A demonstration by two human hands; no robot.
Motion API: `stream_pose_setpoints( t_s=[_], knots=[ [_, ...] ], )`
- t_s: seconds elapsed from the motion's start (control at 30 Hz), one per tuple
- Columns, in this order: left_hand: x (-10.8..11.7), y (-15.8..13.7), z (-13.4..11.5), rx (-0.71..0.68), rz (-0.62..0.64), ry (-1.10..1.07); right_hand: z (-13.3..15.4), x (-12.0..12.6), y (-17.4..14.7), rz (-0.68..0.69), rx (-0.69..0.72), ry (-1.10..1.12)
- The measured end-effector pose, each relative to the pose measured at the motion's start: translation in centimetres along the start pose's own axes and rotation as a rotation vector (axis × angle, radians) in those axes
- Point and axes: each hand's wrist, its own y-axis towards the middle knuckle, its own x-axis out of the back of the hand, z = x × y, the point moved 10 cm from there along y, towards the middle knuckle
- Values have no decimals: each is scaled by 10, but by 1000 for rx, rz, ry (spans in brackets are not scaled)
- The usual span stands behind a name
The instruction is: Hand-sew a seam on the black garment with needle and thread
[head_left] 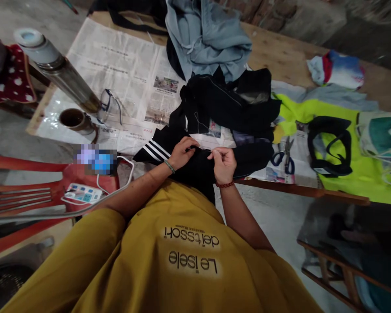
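A black garment with white stripes (195, 169) lies bunched over the table's front edge, close against my body. My left hand (182, 153) is closed on its upper edge, fingers bent over the cloth. Just to the right, my right hand (224, 163) is raised with thumb and forefinger pinched together; whatever is between them is too small to make out. More dark clothing (215, 95) is heaped beyond my hands. Scissors with dark blue handles (286, 157) rest on newspaper to the right of my right hand.
Newspaper (117, 65) covers the table's left part, with a tall flask (65, 71), brown mug (74, 119) and glasses (106, 106). Grey clothing (208, 39) lies behind; a yellow-green garment (335, 108) and black band (313, 143) lie right. A red chair (52, 187) holds a power strip (83, 193).
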Motion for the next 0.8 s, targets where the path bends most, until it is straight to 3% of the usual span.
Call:
stream_pose_setpoints(
  t_s=[0.17,0.33,0.43,0.57,0.8],
  knots=[
    [-7,0,-8,-15,106,3,2,0,-4,9,44,-46],
    [-16,1,-5,79,199,113,14,-5,-8,57,154,-93],
    [-19,1,-2,108,229,58,14,-8,-10,82,156,-138],
    [-18,2,2,124,222,-7,12,-11,-11,89,169,-182],
    [-17,2,5,78,176,139,30,-8,-16,67,264,-194]
  ],
)
